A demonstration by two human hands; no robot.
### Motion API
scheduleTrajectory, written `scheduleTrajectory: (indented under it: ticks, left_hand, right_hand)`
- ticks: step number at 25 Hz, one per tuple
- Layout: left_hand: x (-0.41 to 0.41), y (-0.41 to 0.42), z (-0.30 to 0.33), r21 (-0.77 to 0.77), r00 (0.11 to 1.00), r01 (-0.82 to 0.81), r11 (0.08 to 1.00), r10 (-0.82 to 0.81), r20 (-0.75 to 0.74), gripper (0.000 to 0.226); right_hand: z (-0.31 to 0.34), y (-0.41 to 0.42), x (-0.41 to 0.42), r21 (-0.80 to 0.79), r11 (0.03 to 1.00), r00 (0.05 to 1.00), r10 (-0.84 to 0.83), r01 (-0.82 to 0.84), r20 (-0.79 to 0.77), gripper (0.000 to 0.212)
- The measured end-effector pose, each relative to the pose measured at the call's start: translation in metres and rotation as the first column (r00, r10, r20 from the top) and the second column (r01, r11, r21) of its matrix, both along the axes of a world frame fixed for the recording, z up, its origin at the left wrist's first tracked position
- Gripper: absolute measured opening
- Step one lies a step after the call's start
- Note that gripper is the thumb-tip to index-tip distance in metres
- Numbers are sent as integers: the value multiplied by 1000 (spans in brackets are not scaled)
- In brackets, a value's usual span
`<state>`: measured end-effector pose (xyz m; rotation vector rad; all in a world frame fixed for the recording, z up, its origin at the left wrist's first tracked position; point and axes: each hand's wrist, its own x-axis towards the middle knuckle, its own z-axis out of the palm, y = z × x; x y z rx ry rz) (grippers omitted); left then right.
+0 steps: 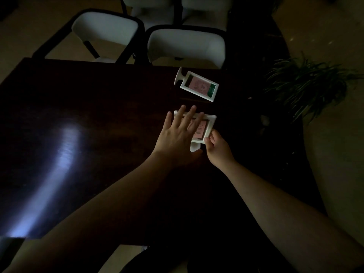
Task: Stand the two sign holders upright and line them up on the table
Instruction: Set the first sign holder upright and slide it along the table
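White plastic, pink card inside: the near sign holder point(204, 128) lies flat on the dark table point(78, 107), right of centre in the frame, its base toward the bottom. My left hand point(177, 134) rests over it with fingers spread flat, gripping nothing. My right hand point(216, 147) has fingers curled onto the lower right corner of the frame, pinching its edge.

The far sign holder point(198, 86) also lies flat, upper right of centre, tilted, base pointing upper left, well apart from both hands.

Progress: I judge nothing done yet. Neither holder stands; both must be raised, then lined up.

Beyond: two white chairs point(185, 46) at the table's far edge, a potted plant point(307, 85) at right. Light very dim.
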<state>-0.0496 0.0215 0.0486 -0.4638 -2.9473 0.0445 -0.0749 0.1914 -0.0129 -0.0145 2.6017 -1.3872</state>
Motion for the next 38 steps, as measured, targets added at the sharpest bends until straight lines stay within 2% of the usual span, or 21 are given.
scheduleTrajectory:
  ticks: [2, 4, 8, 12, 17, 24, 29, 38]
  left_hand:
    - [2, -1, -4, 33, 999, 18, 999, -17, -32, 109]
    - [9, -6, -11, 110, 998, 14, 994, -7, -63, 111]
    - [34, -18, -36, 256, 989, -150, 955, 149, 22, 116]
    - [47, -31, -63, 209, 948, -293, 933, 255, 191, 117]
    - [49, -35, -91, 90, 918, -274, 957, 233, 322, 112]
    - [43, -20, -121, 29, 895, -154, 988, 127, 428, 103]
    - [38, -15, -129, 19, 880, -119, 993, 97, 464, 97]
    - [36, -11, -136, -5, 869, -136, 991, 122, 480, 93]
  right_hand:
    - [-4, 1, 6, 12, 1000, 1000, -6, 6, 20, 46]
    - [-9, 5, 13, 115, 993, 999, -18, 13, 37, 57]
    - [-24, 10, 28, 270, 961, 998, 53, -58, 24, 69]
    - [-37, 9, 36, 437, 884, 984, 178, -167, 17, 73]
    - [-53, 1, 38, 641, 706, 937, 344, -302, 63, 73]
    - [-70, -7, 38, 707, 602, 885, 459, -371, 74, 67]
    - [-73, -7, 31, 684, 629, 882, 469, -370, 45, 65]
    - [-75, 0, 25, 678, 616, 865, 498, -401, 60, 65]
